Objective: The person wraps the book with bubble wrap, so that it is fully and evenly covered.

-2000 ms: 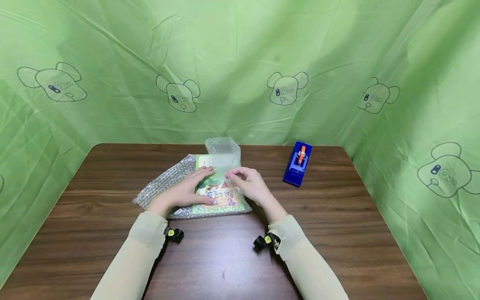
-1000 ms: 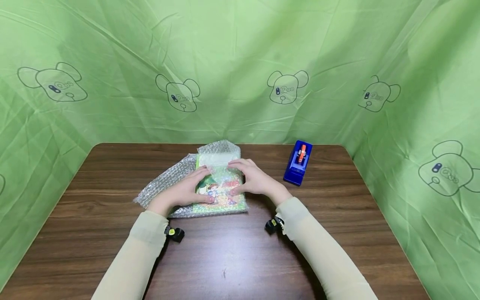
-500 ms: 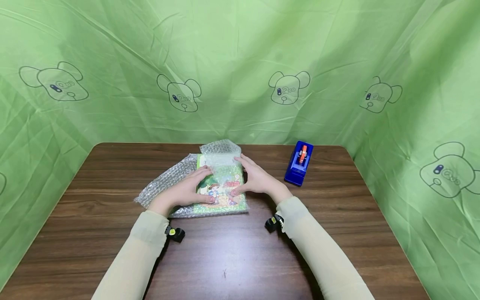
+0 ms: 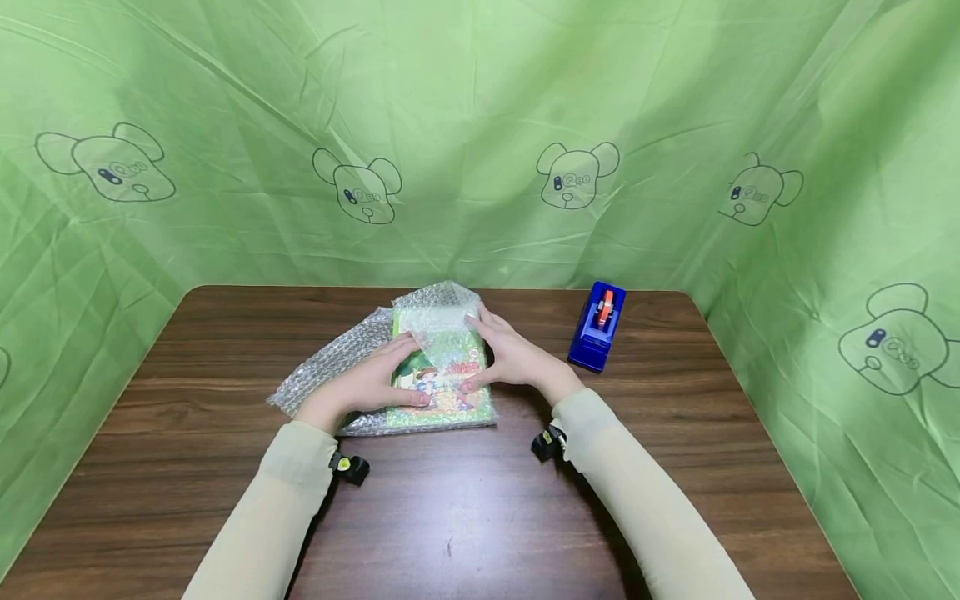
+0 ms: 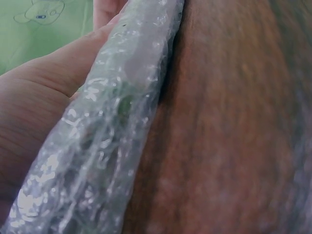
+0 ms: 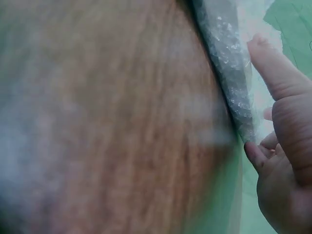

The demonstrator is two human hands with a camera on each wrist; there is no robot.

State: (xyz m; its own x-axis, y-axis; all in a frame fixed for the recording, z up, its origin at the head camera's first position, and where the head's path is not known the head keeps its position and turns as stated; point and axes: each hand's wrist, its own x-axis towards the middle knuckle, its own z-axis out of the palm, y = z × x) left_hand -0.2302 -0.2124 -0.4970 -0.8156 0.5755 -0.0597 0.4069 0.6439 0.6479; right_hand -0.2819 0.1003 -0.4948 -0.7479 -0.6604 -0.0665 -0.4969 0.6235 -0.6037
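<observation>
A green picture book (image 4: 442, 354) with colourful cartoon figures lies on the table in bubble wrap (image 4: 333, 358). Clear wrap covers its front, and a loose end sticks out past its far edge. My left hand (image 4: 367, 383) rests on the left side of the package, thumb and fingers spread over the cover. At the right side, my right hand (image 4: 513, 354) touches the wrap, its thumb on the cover and its fingers reaching along the far right edge. In the left wrist view the wrapped near edge (image 5: 107, 122) partly hides the left hand.
A blue tape dispenser (image 4: 596, 327) with an orange core stands at the back right of the brown wooden table (image 4: 465, 517). Green cloth (image 4: 465, 125) with bear drawings hangs behind and at both sides. Each wrist carries a small black camera (image 4: 351, 469).
My right hand has gone from pinched fingers over the middle of the cover to spread fingers at its right edge. The wrap's far end has shifted slightly left. My left hand stays put.
</observation>
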